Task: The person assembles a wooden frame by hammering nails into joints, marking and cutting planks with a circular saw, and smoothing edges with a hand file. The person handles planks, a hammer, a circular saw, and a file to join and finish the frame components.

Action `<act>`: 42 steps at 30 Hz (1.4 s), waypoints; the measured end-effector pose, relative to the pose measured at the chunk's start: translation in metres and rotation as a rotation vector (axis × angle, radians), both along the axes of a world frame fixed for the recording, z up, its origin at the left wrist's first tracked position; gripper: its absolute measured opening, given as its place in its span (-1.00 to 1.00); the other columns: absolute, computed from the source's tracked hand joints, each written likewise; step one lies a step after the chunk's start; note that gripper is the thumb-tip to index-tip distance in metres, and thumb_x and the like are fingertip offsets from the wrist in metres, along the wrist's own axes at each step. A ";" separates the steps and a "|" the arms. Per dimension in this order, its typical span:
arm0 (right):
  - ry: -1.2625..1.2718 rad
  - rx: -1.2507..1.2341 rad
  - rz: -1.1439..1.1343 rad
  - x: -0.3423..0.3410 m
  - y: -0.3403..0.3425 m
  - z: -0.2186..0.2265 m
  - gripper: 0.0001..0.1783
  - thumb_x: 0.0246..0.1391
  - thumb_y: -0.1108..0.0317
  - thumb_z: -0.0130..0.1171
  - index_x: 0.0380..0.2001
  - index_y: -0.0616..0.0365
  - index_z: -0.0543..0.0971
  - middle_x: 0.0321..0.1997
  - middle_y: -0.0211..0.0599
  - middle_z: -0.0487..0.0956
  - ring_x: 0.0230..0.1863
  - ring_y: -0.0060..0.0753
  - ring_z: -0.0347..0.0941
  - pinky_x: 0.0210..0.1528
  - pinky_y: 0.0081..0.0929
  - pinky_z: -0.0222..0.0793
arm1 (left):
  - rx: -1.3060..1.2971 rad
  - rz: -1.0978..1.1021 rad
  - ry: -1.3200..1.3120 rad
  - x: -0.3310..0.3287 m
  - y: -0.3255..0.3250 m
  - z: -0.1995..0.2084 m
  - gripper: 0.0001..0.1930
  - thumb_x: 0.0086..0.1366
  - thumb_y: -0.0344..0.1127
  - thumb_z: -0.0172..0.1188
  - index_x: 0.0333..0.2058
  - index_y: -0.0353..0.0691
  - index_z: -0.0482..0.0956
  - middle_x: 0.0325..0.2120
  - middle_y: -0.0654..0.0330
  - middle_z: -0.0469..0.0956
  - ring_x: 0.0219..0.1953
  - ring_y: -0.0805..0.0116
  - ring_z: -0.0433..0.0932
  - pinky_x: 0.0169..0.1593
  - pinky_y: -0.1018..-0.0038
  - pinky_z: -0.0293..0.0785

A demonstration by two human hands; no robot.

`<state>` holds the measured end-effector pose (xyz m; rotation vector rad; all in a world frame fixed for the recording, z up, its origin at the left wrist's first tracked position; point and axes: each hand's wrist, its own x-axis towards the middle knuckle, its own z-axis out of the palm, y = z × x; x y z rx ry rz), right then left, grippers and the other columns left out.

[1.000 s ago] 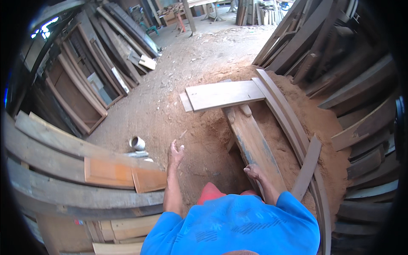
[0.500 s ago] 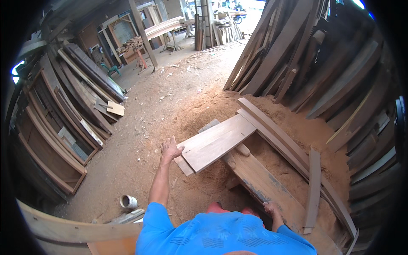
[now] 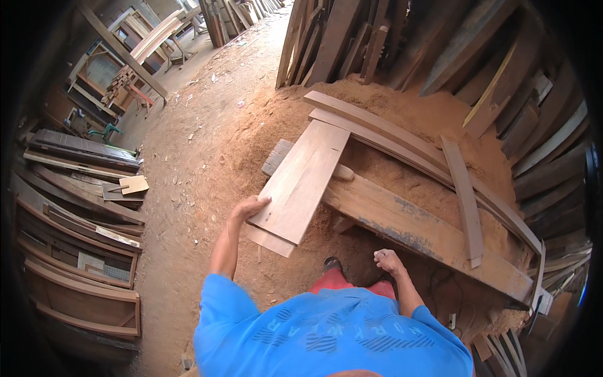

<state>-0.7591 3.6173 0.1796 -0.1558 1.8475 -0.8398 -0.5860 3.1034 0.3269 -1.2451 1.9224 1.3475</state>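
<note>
My left hand (image 3: 249,207) grips the near left edge of a pale flat board (image 3: 304,179) that lies across a thick, long beam (image 3: 414,229). A second thinner board (image 3: 269,240) sticks out beneath the pale one, close to the same hand. My right hand (image 3: 387,259) hovers loosely curled in front of the beam's near side, holding nothing that I can see. Below the hands is my blue shirt (image 3: 326,333).
A sawdust heap (image 3: 389,113) lies under and behind the beam. Curved planks (image 3: 402,135) and a short plank (image 3: 463,195) rest on it. Timber leans at the back and right. Wooden frames (image 3: 81,220) are stacked at left. The dirt floor (image 3: 195,144) stretches away.
The view has swung right and nearer to the boards. My left hand went from reaching toward the pale board to gripping its edge. My right hand came off the beam's side.
</note>
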 end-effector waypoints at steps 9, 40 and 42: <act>-0.388 -0.507 -0.575 -0.007 -0.065 0.013 -0.21 0.27 -0.20 0.12 0.22 0.33 0.44 0.25 -0.02 0.52 0.27 -0.17 0.44 0.32 -0.08 0.33 | 0.066 0.166 0.345 -0.032 0.235 -0.070 -0.43 0.41 -0.07 0.18 0.02 -0.63 0.42 -0.15 -0.23 0.62 -0.14 0.06 0.66 -0.02 0.20 0.62; -0.403 -0.440 -0.395 -0.043 0.063 0.034 -0.36 0.33 -0.03 0.10 0.15 0.41 0.49 0.05 -0.03 0.64 0.03 -0.23 0.62 0.15 -0.27 0.49 | 0.145 0.192 0.347 -0.035 0.365 -0.088 -0.27 0.36 -0.06 0.23 0.09 -0.63 0.06 0.03 -0.37 0.41 0.10 0.00 0.51 0.15 0.23 0.47; -0.266 -0.435 -0.308 -0.004 0.062 0.010 -0.28 0.32 -0.14 0.09 0.18 0.35 0.49 0.10 -0.12 0.62 0.10 -0.34 0.56 0.20 -0.31 0.43 | 0.260 0.196 0.477 -0.002 0.342 -0.119 -0.31 0.37 -0.08 0.22 0.10 -0.58 0.09 0.05 -0.31 0.42 0.10 0.05 0.51 0.14 0.23 0.48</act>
